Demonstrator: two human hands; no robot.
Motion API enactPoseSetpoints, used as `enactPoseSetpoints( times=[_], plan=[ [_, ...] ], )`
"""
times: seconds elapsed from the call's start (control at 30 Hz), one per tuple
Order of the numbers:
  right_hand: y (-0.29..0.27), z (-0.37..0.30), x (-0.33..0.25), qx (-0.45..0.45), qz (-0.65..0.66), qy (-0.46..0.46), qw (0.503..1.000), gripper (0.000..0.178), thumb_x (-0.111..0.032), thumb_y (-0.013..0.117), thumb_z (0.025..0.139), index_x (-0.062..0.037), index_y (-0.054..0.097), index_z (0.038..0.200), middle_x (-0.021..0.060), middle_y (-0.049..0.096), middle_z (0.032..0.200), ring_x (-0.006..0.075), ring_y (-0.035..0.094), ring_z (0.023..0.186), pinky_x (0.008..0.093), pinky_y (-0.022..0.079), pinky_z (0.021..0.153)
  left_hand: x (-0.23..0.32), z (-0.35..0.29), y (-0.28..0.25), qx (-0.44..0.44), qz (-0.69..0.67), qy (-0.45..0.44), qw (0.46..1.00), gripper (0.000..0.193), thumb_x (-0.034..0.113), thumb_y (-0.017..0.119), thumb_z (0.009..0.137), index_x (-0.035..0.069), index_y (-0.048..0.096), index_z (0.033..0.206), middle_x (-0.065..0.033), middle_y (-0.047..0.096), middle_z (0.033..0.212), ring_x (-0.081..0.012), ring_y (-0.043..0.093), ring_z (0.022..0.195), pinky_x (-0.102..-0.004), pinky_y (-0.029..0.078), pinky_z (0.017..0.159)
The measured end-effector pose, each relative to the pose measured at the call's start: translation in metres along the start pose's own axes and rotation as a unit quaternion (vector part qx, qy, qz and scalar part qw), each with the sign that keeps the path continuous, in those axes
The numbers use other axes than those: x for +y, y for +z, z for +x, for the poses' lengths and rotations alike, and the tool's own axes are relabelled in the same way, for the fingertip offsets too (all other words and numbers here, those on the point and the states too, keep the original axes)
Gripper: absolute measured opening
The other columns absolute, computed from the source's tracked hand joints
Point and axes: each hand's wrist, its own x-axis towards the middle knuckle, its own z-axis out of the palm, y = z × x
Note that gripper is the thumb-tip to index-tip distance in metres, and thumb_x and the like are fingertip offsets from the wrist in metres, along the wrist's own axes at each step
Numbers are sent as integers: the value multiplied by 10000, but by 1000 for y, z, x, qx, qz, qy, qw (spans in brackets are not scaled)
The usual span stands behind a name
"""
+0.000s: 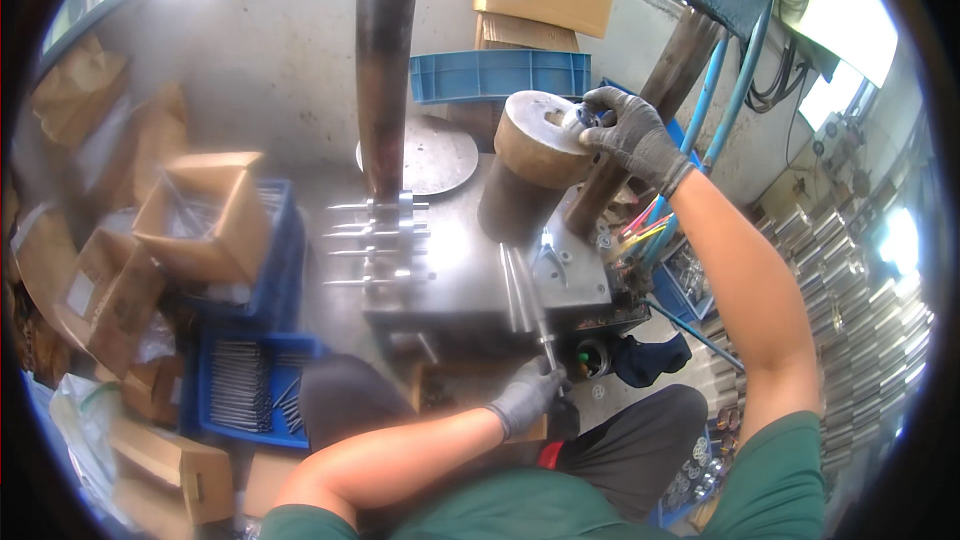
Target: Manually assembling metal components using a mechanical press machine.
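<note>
Right hand [632, 135]: your fingers pinch a small metal part [580, 118] atop the cylinder [535, 155] | left hand [527, 395]: grips a rod [530, 305] below it | part not seated yet

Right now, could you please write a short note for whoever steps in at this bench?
Left hand, grey-gloved, grips the near end of a long thin metal rod lying on the grey steel machine table.
Right hand, also gloved, presses a small shiny metal part into the top hole of the rusty brown cylindrical block.
Done: the part is at the hole.
Left: the rod is not yet in the block; more rods wait in the blue plastic crate.
</note>
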Motion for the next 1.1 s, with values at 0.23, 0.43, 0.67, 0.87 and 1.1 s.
enactPoseSetpoints(
  times=[0.23,0.43,0.67,0.87,1.1],
  plan=[
    [15,26,-6,3,-62,5,998,487,-304,826,819,-18,729,1201,157,772,1025,226,745,956,342,581,911,23,9,-1,35,-24,11,999,279,207,571,1087,17,561,1291,-124,679,946,-231,724,824,-373,642,727],
    [18,34,-9,-28,-55,31,998,506,-366,838,841,-15,736,1191,163,777,1027,231,747,966,343,584,896,13,24,-4,55,-75,70,993,329,233,614,1072,16,572,1317,-120,686,947,-247,714,819,-391,622,755],
    [-14,-1,5,8,-120,-115,986,347,-232,754,927,-4,707,1184,194,736,1059,343,727,971,385,568,879,4,49,-16,27,-32,111,993,285,200,617,1064,13,581,1276,-125,694,965,-256,721,838,-404,617,760],
    [-75,-121,42,-80,-236,-141,958,53,-57,652,905,-37,635,858,205,673,837,409,688,818,471,557,733,3,34,-19,23,-1,130,991,294,180,641,1049,7,582,1280,-117,698,996,-241,719,893,-379,604,833],
    [-130,-293,43,-168,-337,-80,923,220,-277,730,867,-110,730,1011,102,725,879,310,704,949,445,451,1011,24,-18,-8,52,274,242,929,346,93,681,1021,38,603,1353,-45,673,1134,-133,651,1074,-288,546,933]
  ],
)
